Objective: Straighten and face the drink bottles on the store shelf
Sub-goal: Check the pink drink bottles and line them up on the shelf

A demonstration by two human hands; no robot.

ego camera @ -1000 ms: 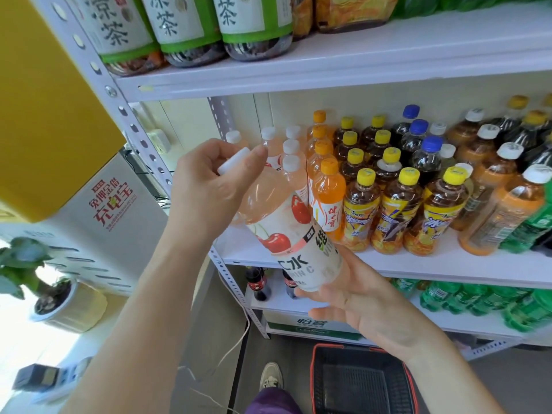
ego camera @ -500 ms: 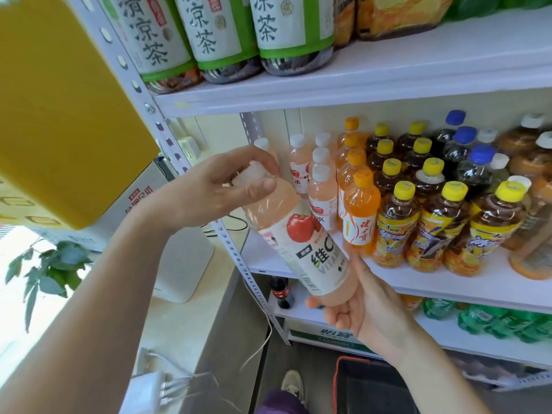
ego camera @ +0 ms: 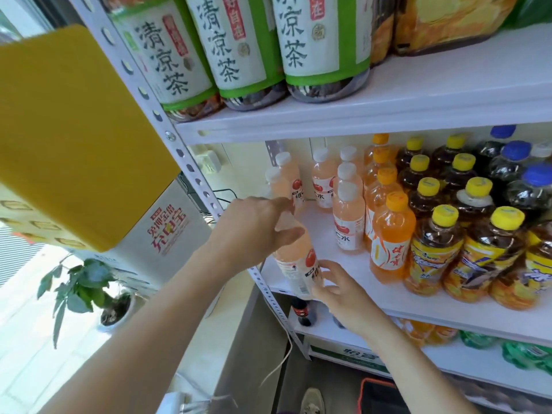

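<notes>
A pale pink apple-drink bottle stands nearly upright at the front left corner of the middle shelf. My left hand grips its neck and top from above, hiding the cap. My right hand touches its lower label with loosely curled fingers. Several more pink bottles with white caps stand behind it. To their right are orange soda bottles, yellow-capped iced tea bottles and blue-capped dark bottles.
Large green-labelled herbal tea bottles fill the upper shelf. A perforated steel upright runs just left of my hands. A yellow-topped white kiosk and a potted plant stand at left. A basket sits on the floor.
The pink bottle went from tilted in front of the shelf to nearly upright on the shelf's front left corner. My right hand left its base and now touches its label.
</notes>
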